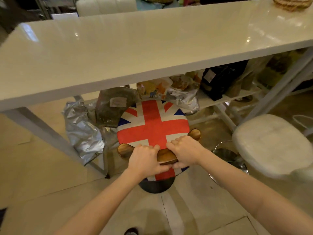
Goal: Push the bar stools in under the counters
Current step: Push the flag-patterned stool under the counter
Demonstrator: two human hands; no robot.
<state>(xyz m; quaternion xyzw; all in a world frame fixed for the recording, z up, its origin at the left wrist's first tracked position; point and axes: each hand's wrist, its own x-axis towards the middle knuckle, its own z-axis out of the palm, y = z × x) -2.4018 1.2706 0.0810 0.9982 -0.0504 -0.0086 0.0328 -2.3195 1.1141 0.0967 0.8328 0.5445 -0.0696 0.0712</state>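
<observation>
A bar stool with a Union Jack seat (pixel 153 123) stands in front of the white counter (pixel 135 48), its far edge just under the counter's front lip. A low wooden backrest (pixel 166 156) curves around the seat's near side. My left hand (pixel 144 160) and my right hand (pixel 185 150) both grip that wooden backrest, side by side. The stool's dark round base (pixel 156 186) shows on the floor below. A second stool with a white padded seat (pixel 271 145) stands to the right, out from the counter.
Under the counter, crumpled silver foil bags (pixel 83 131) and food packets (pixel 169 89) crowd a low white shelf (pixel 220 99) right behind the flag stool. White counter legs (pixel 44 131) slant down at left and right. Woven mats (pixel 291 3) lie on the counter's far right.
</observation>
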